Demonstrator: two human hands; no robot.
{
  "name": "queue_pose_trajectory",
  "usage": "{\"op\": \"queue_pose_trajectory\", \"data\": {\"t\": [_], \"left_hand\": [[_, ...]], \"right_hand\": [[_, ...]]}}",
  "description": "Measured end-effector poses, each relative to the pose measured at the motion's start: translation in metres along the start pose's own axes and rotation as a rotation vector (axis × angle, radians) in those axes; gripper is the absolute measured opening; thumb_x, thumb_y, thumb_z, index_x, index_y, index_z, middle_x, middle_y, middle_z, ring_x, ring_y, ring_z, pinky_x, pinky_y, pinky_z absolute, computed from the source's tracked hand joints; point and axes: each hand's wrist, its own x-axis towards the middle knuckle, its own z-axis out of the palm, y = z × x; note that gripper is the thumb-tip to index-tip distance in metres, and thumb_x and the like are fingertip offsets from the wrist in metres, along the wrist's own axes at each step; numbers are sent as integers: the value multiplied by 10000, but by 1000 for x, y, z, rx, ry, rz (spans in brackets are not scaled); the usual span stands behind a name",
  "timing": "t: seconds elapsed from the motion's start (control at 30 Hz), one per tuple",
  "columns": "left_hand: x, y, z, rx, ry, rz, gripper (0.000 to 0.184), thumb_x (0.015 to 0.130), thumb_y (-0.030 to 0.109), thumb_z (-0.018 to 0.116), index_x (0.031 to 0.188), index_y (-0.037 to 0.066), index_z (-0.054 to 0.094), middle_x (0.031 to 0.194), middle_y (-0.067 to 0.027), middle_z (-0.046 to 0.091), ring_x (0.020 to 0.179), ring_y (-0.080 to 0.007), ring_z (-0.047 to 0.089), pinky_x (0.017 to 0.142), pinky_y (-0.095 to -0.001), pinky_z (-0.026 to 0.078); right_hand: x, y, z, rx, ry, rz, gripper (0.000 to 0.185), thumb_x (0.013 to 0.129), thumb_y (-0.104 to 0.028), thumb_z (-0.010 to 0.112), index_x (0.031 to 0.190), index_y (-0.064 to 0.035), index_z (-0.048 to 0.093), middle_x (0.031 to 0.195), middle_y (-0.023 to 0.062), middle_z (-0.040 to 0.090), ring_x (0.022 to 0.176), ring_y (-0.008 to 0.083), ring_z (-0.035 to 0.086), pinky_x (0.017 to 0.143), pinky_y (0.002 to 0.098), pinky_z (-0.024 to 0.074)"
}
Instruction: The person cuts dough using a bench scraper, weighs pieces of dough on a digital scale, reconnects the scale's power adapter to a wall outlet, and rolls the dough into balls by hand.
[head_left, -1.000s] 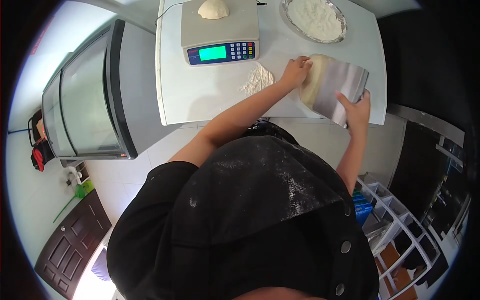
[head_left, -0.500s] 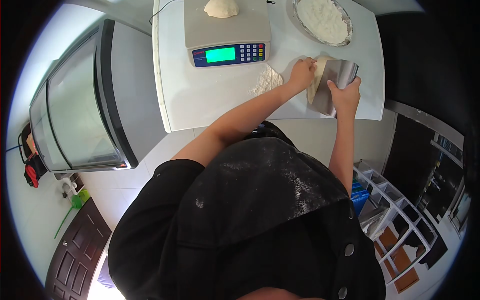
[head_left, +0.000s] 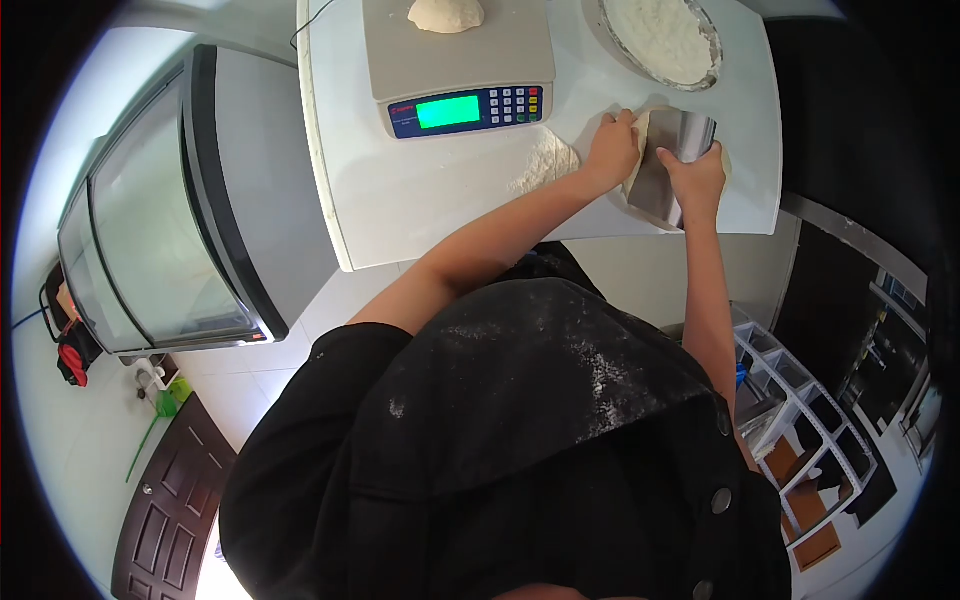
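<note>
My right hand [head_left: 696,182] grips a wide metal dough scraper [head_left: 655,180] by its rolled handle. The blade lies over a pale piece of dough [head_left: 642,122], whose edges show at the top left and to the right of the scraper; most of it is hidden. At the dough's left edge is my left hand [head_left: 612,152], its fingers bent and closed on the edge. A second lump of dough [head_left: 446,14] rests on the digital scale [head_left: 460,70], left of my hands.
Loose flour [head_left: 548,162] is scattered on the white table [head_left: 420,195] between the scale and my left hand. A metal bowl [head_left: 712,75] of flour stands at the back right. The table's front edge runs close below the scraper. A glass-fronted cabinet [head_left: 140,220] stands at left.
The scraper now lies farther over the dough, and some dough shows to its right. My left hand has shifted slightly right along with the view. The scale and bowl appear shifted with the camera.
</note>
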Motion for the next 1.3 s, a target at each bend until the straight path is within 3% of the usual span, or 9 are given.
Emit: {"op": "queue_pose_trajectory", "data": {"t": [0.53,0.73,0.87,1.03,1.2,1.3], "left_hand": [[4,10,-10,56,-49,-114,283,821,68,471,1072,-60,467,1012,-263,518,773,-388,553,727,-424,462],[-16,18,-15,-14,-82,-153,268,822,75,483,1060,-45,456,975,-259,506,776,-407,545,713,-448,457],[-22,2,-20,-185,-57,-97,302,830,73,503,1115,-17,464,906,-180,560,728,-272,561,701,-385,462],[-24,11,-50,-185,-115,-228,315,834,102,550,1110,-32,482,877,-148,569,735,-211,569,649,-326,487],[-30,23,-74,-271,-269,-282,323,830,143,604,1073,-49,515,891,-146,567,756,-198,591,621,-278,523],[-42,33,-98,-371,-242,-308,315,825,154,619,1044,-53,531,897,-149,572,762,-202,598,623,-277,540]], "right_hand": [[17,-8,25,3,-60,12,469,694,-223,702,1008,28,459,846,228,621,752,366,615,700,392,492],[14,-3,27,45,-49,45,523,686,-262,717,1045,26,469,871,225,621,779,371,612,719,384,483],[17,1,27,42,-58,-1,513,701,-271,703,1042,30,465,877,231,622,786,377,612,724,391,482],[16,1,26,32,-65,14,439,719,-267,668,985,9,453,823,221,622,751,375,617,694,410,490],[-6,2,19,110,31,-5,436,733,-280,661,973,13,445,808,221,619,740,380,613,692,418,487],[-26,8,8,150,103,-23,446,735,-293,670,963,17,444,799,218,617,727,381,609,691,423,483]]}}
